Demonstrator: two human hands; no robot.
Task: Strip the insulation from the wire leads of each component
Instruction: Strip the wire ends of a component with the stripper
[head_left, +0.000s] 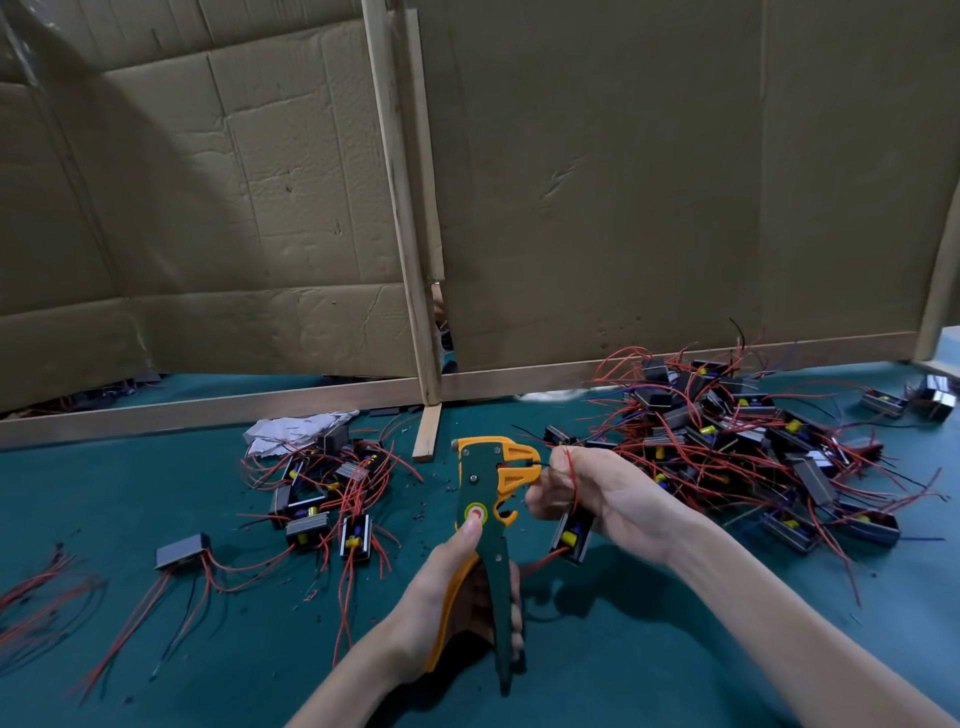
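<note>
My left hand (457, 597) grips the handles of a green and orange wire stripper (491, 488), thumb pressed near its round red dial. The tool stands upright over the green table (623, 649), jaws facing right. My right hand (597, 493) holds a small black component (571, 535) with a yellow part inside and red leads. It pinches a thin dark lead (543, 464) that reaches into the stripper's jaws. A big pile of like components (753, 441) with red wires lies to the right. A smaller group (327, 493) lies to the left.
A cardboard screen (623, 182) on a wooden frame (410, 218) stands across the back of the table. A crumpled white cloth (291, 428) lies by the left group. One component (182, 551) and loose red wires (41, 603) lie at the far left. Small insulation bits dot the cloth.
</note>
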